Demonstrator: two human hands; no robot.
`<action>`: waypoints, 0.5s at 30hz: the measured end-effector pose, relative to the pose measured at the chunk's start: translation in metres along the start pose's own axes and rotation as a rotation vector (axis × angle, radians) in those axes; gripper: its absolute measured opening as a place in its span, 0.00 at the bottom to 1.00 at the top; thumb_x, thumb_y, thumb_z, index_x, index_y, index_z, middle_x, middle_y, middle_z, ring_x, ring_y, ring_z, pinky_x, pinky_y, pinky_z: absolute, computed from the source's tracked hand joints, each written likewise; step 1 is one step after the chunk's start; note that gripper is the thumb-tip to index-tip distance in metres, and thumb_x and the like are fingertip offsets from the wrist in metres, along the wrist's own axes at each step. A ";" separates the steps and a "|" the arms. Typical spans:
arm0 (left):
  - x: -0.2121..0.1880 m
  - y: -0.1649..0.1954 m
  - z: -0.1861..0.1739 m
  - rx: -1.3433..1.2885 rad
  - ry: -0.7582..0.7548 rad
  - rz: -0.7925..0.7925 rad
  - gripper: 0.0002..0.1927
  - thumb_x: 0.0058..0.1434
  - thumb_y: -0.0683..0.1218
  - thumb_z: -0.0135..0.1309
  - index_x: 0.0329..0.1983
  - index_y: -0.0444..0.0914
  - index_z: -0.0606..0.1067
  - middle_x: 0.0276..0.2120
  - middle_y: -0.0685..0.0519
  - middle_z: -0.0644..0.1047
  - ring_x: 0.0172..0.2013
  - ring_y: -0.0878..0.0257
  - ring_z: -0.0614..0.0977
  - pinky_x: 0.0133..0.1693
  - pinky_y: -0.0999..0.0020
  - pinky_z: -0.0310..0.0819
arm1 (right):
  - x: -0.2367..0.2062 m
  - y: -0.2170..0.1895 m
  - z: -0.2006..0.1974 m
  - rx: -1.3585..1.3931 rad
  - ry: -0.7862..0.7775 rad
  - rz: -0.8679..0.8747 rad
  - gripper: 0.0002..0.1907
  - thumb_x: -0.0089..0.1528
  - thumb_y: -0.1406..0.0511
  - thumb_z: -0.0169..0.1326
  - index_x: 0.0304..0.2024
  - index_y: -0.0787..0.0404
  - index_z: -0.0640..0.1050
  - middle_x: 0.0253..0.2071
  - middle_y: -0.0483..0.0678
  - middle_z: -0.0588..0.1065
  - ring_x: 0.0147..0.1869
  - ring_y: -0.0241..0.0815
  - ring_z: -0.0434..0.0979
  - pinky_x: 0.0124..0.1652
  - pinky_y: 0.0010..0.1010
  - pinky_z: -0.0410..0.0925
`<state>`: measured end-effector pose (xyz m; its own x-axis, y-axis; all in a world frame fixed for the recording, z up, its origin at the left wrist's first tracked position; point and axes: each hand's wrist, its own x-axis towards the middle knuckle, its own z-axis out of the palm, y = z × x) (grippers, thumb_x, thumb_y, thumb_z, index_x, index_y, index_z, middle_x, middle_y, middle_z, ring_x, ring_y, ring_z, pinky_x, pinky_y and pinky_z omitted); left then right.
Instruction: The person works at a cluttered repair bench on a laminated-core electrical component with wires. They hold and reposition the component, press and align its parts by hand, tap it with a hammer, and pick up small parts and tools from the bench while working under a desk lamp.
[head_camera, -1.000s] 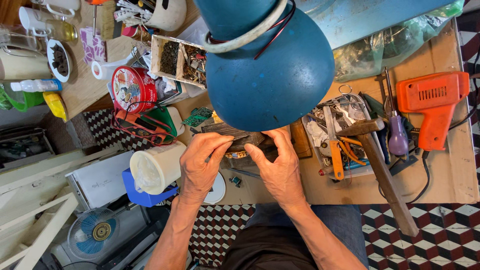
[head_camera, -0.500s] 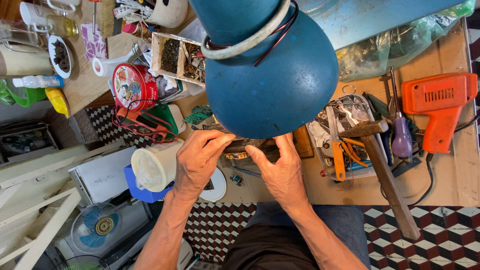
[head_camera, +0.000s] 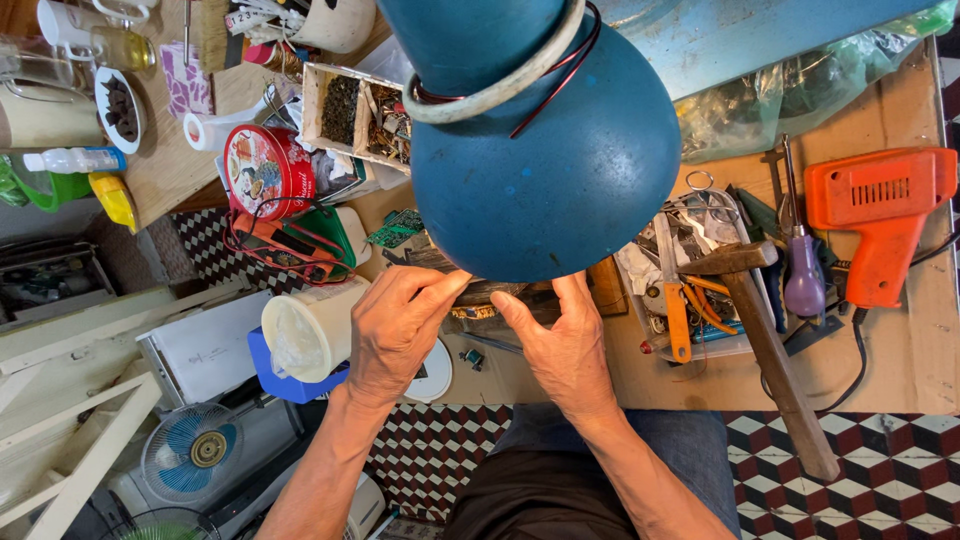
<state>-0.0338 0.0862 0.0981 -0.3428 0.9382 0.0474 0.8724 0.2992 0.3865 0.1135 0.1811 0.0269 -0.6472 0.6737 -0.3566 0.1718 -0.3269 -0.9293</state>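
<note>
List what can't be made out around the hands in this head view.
- Dark part held by left hand and right hand: mostly hidden under the blue lamp shade; its kind is unclear.
- Fingertips: partly hidden by that shade, so the grip is unclear.
- Small parts in the divided box: too small to identify.
- Orange power tool: its cord leaves the right edge.
</note>
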 end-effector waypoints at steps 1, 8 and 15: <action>0.000 0.000 0.000 0.020 0.005 0.003 0.15 0.58 0.37 0.65 0.49 0.41 0.81 0.34 0.55 0.77 0.35 0.59 0.79 0.39 0.64 0.73 | 0.000 0.000 0.000 -0.004 0.002 -0.005 0.26 0.62 0.61 0.62 0.61 0.59 0.73 0.63 0.51 0.72 0.68 0.48 0.73 0.63 0.42 0.66; -0.001 -0.003 0.002 0.072 0.016 0.029 0.15 0.58 0.39 0.66 0.48 0.43 0.81 0.33 0.56 0.77 0.34 0.60 0.79 0.37 0.64 0.71 | -0.001 0.002 0.000 0.017 -0.008 -0.016 0.25 0.63 0.61 0.62 0.61 0.59 0.73 0.62 0.52 0.72 0.68 0.48 0.73 0.64 0.42 0.66; -0.002 -0.009 0.000 0.082 -0.015 0.070 0.16 0.58 0.39 0.65 0.50 0.42 0.82 0.34 0.57 0.79 0.34 0.60 0.79 0.37 0.63 0.72 | -0.002 0.003 0.001 -0.008 0.001 -0.032 0.26 0.62 0.62 0.62 0.61 0.60 0.73 0.63 0.52 0.72 0.67 0.48 0.73 0.63 0.42 0.65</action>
<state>-0.0409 0.0814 0.0941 -0.2747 0.9598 0.0574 0.9199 0.2450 0.3064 0.1143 0.1788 0.0252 -0.6520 0.6841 -0.3269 0.1573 -0.2998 -0.9410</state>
